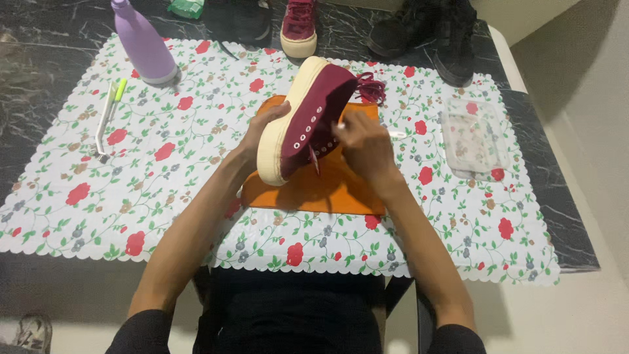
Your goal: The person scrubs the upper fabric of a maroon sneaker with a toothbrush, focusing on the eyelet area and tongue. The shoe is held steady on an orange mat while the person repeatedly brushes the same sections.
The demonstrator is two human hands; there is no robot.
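Note:
A maroon canvas sneaker [308, 115] with a thick cream sole is held tilted on its side above an orange cloth [308, 190]. My left hand [262, 131] grips the sole from the left. My right hand [367, 147] presses against the laced side by the eyelets and holds a thin white tool whose tip [398, 134] sticks out to the right; what kind of tool it is stays hidden. The maroon laces [371, 88] hang loose at the far end of the shoe.
A floral tablecloth [164, 196] covers the dark marble table. A lilac bottle [143, 42] and a white-and-green brush [107, 118] lie at the left, a clear plastic tray [473, 137] at the right. A second maroon sneaker [299, 26] and black shoes [426, 33] stand at the back.

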